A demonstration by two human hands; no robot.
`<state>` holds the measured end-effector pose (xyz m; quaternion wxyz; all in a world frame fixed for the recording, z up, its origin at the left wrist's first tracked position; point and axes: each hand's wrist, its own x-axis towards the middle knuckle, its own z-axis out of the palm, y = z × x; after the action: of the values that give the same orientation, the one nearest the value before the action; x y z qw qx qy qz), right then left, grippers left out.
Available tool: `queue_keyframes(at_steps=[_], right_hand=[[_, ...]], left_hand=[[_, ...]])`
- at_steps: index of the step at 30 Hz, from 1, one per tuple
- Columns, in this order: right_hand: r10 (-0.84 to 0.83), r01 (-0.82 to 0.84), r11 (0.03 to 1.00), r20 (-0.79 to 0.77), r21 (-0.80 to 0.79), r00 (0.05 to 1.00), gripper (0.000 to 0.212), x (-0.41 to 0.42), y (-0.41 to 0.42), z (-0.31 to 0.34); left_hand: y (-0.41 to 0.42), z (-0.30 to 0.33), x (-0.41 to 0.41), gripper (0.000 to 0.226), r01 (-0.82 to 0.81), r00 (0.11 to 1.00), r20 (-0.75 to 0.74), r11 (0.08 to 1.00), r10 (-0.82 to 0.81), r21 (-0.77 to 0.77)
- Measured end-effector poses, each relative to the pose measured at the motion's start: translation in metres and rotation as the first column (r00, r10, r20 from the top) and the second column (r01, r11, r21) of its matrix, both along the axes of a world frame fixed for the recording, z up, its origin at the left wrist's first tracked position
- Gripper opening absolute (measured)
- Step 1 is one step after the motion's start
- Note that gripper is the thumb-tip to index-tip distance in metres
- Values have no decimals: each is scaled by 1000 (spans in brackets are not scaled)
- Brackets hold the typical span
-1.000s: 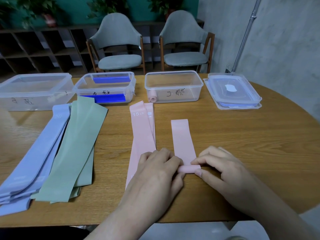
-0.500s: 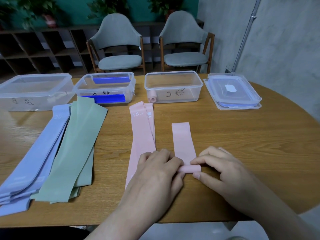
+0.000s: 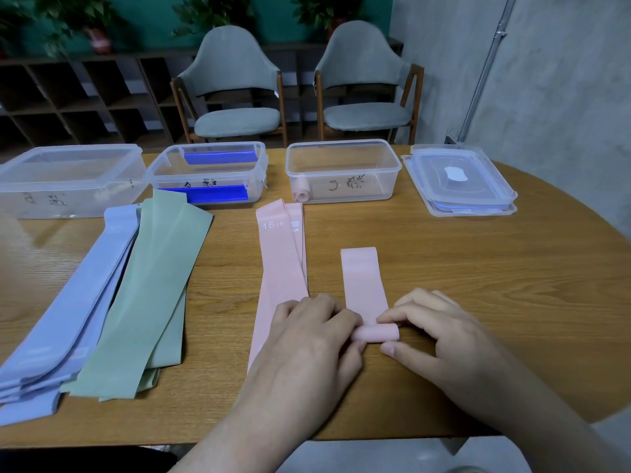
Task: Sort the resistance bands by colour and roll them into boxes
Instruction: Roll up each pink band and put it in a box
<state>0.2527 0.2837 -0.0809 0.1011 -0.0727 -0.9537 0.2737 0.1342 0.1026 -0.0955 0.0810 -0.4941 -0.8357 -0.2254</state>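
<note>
A pink resistance band (image 3: 364, 285) lies flat on the table, its near end wound into a small roll (image 3: 375, 333). My left hand (image 3: 314, 339) pinches the roll's left end and my right hand (image 3: 440, 332) pinches its right end, thumb under, fingers over. More pink bands (image 3: 280, 264), one marked 15 LB, lie to the left, partly under my left hand. Green bands (image 3: 150, 295) and lilac-blue bands (image 3: 68, 312) are stacked further left. A clear box (image 3: 343, 172) holds one rolled pink band (image 3: 302, 195).
A clear box with blue pieces (image 3: 208, 172) and a larger empty clear box (image 3: 68, 179) stand at the back left. Stacked lids (image 3: 461, 180) lie at the back right. Two grey chairs (image 3: 239, 87) stand behind the round wooden table (image 3: 495, 268).
The flat part of the pink band has grown shorter; its far end slid toward me as the roll at my fingers thickened. Both hands stayed in place.
</note>
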Motion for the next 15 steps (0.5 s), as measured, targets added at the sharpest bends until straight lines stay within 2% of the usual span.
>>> queue_keyframes(at_steps=[6, 15], right_hand=[[-2, 1, 1000, -4, -7, 1000, 13, 1, 0, 0], [0, 0, 1000, 4, 16, 1000, 20, 0, 1, -2]], left_hand=[[-1, 0, -1, 18, 2, 1000, 7, 1000, -2, 15], [-1, -1, -1, 17, 9, 1000, 3, 1000, -9, 2]])
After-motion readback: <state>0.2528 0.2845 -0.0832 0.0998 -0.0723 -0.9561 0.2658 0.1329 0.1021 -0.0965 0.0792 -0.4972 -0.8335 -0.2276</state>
